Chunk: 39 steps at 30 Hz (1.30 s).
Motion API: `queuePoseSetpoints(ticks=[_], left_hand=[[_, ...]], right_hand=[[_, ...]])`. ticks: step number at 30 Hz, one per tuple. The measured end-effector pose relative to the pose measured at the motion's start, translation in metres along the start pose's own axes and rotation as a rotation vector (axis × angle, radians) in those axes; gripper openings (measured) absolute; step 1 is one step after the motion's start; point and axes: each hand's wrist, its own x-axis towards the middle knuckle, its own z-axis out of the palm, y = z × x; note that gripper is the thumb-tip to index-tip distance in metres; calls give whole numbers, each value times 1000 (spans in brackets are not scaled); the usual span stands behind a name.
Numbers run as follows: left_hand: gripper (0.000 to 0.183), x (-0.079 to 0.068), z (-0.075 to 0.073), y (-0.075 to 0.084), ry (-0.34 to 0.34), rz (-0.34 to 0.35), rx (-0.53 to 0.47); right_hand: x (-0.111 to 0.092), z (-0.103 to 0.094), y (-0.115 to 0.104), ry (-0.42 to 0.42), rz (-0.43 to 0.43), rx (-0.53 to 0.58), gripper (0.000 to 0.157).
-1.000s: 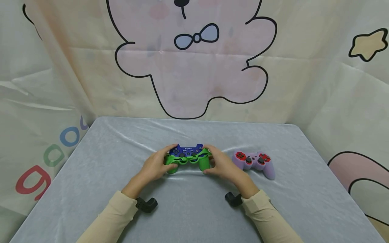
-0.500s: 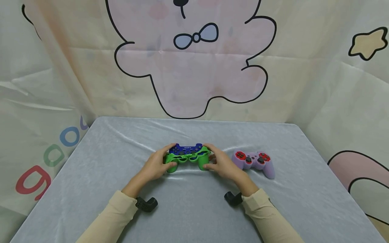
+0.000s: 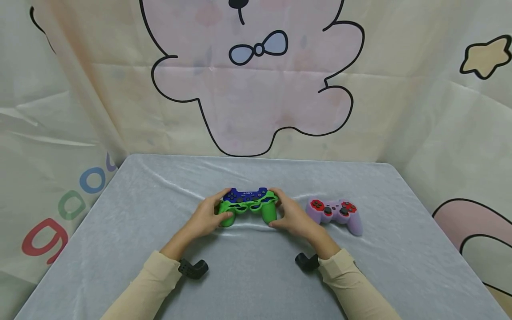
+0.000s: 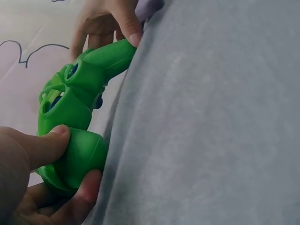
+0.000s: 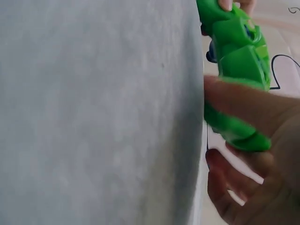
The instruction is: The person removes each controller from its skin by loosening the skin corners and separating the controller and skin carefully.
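Note:
A blue Sony game controller (image 3: 245, 196) shows at the centre of the head view. Green silicone cover (image 3: 269, 212) wraps its grips and front part, while the blue far side with the buttons stays exposed. My left hand (image 3: 205, 217) holds the left end, its thumb pressing on the green grip (image 4: 79, 154). At the other end my right hand (image 3: 294, 216) holds the right grip between thumb and fingers. In both wrist views the green cover looks loose, with gaps along its upper edge. The fingers behind the controller are partly hidden.
A purple controller (image 3: 335, 213) with red button areas lies just right of my right hand. Grey cloth covers the table (image 3: 248, 275). A printed curtain (image 3: 256, 102) stands behind its far edge. Each wrist carries a black camera mount (image 3: 194, 269).
The green cover and blue controller have tipped slightly, rising a little in the head view. My right thumb shifted on the right grip. Both hands keep their hold.

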Motion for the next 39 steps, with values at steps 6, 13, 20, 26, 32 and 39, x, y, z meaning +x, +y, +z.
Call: queuePoseSetpoints(ticks=[6, 13, 20, 26, 32, 39], left_hand=[[74, 1, -2, -1, -27, 4, -68], [71, 1, -5, -6, -66, 15, -112], [69, 1, -6, -7, -101, 10, -105], [70, 2, -5, -7, -113, 23, -104], [70, 2, -3, -8, -92, 15, -107], [70, 2, -2, -7, -78, -10, -102]], right_hand=[[0, -3, -3, -18, -5, 23, 100], [1, -1, -2, -42, -13, 1, 102], [2, 0, -2, -55, 6, 52, 94], [2, -1, 2, -51, -6, 73, 88], [1, -1, 5, -42, -25, 93, 80], [0, -5, 1, -27, 19, 52, 77]])
